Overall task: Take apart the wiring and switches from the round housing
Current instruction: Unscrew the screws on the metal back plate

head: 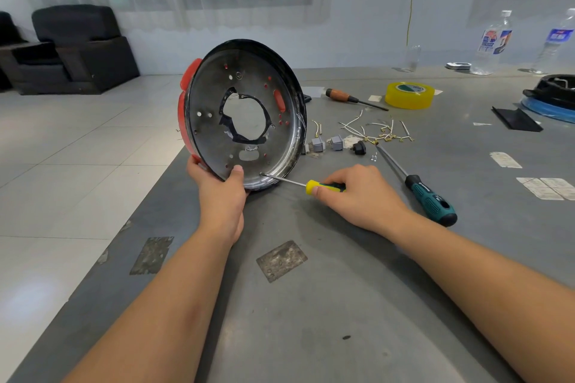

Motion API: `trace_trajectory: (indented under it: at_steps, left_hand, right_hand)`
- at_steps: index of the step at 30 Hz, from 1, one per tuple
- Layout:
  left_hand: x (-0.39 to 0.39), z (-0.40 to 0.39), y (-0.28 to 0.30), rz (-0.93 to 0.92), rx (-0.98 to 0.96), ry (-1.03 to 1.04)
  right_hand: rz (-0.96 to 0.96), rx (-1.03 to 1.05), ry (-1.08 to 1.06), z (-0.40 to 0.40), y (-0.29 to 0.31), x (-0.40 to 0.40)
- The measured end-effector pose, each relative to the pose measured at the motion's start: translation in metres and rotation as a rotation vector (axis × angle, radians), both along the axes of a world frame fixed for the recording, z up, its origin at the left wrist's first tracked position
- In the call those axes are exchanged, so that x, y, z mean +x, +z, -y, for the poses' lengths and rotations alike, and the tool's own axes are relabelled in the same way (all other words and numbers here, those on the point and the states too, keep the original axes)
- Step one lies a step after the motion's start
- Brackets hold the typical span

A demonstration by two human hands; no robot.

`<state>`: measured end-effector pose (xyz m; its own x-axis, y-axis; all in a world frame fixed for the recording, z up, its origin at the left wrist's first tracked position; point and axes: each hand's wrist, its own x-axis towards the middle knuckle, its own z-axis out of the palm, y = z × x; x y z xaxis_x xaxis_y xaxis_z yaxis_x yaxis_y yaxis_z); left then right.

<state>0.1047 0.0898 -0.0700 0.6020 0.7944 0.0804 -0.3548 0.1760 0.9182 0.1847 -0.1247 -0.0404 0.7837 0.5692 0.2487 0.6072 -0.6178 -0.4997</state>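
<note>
A grey worktable stands in a pale-tiled room with sheer curtains and a dark armchair far left. Near the table's left edge, the round housing is tipped up on its rim, its open metal inside facing right and toward the near side, the red outer shell turned away to the left. The left hand grips the lower rim, thumb pressed inside the dish. The right hand is curled around the yellow-and-green screwdriver, which lies nearly level, its tip pointing left into the housing's lower inner wall. Both forearms reach in from the near edge. Loose white wires and grey switches lie just right of the housing. The far bottles carry labels too blurred to read.
</note>
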Motion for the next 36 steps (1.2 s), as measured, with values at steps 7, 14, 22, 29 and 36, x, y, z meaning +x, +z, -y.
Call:
trace_trajectory:
  at_steps: [7,14,22,29,36]
  left_hand:
    - [-0.001,0.001,0.000,-0.027,0.027,0.020]
    - [-0.001,0.000,-0.001,-0.079,0.076,0.032]
    - [-0.001,0.001,-0.003,-0.104,0.149,0.034]
    - [0.000,0.003,-0.002,-0.069,0.135,0.052]
    - [-0.001,0.005,0.000,-0.048,0.115,0.066]
  right_hand:
    - [0.215,-0.181,0.137,0.002,0.009,-0.006]
    - [0.460,-0.286,0.216,0.008,0.009,-0.009]
    - [1.142,-0.228,0.228,0.010,0.018,-0.002]
    - [0.779,0.114,0.272,0.013,0.015,0.002]
    - [0.147,0.562,0.061,0.005,0.013,-0.005]
